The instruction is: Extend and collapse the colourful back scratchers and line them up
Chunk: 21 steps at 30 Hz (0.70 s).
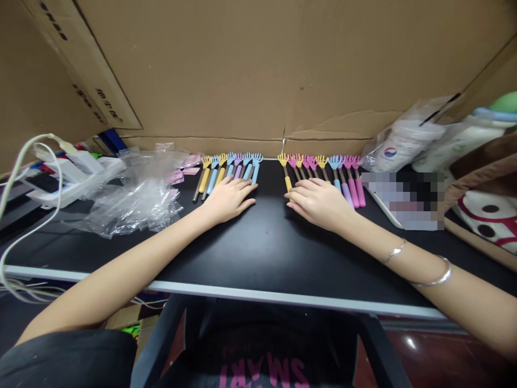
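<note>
Two rows of colourful back scratchers with hand-shaped heads lie on the black table, heads toward the cardboard wall. My left hand [229, 200] rests flat with its fingers stretched over the lower ends of the left row of back scratchers [205, 179], which are yellow, blue and purple. Over the handles of the right row of back scratchers [358, 186], in yellow, pink, blue and purple, lies my right hand [321, 203], fingers extended. Neither hand grips anything. The handles under both hands are partly hidden.
Clear plastic bags [133, 194] lie in a heap at the left, beside a white power strip [76, 180] with cables. A bagged cup [407, 143], a white bottle [464, 137] and a pixelated flat object [407, 205] are at the right. A cardboard wall [250, 75] closes the back.
</note>
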Tool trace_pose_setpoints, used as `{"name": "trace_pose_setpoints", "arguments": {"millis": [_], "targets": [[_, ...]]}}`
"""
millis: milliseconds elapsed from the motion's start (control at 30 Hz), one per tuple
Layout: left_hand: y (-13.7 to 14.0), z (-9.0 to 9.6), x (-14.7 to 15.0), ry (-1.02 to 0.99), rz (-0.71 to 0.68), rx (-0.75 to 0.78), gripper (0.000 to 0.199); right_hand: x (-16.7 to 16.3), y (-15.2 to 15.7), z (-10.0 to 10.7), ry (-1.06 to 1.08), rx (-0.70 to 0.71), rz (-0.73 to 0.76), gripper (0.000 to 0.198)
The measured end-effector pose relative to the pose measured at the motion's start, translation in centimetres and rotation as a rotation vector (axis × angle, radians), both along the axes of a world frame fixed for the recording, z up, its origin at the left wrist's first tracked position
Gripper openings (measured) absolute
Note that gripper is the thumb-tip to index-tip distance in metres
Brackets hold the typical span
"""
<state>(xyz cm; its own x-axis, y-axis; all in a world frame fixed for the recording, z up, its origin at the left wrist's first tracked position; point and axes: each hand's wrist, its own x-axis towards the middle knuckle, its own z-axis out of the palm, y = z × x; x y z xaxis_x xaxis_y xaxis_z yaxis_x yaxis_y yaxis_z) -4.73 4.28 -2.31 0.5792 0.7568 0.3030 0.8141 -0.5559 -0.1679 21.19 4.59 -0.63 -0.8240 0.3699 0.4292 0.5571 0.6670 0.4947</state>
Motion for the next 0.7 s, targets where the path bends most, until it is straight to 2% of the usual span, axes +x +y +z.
{"name": "trace_pose_setpoints", "arguments": {"millis": [400,700], "targets": [[-1.1,0.3,0.7,-0.03,-0.029,0.012,0.044,0.0,-0.1,0.1,0.014,-0.039,-0.003,0.031],[-2.8,1.2,1.9,-0.111,-0.125,-0.052,0.04,-0.1,-0.4,0.3,0.062,-0.052,0.015,0.031]]}}
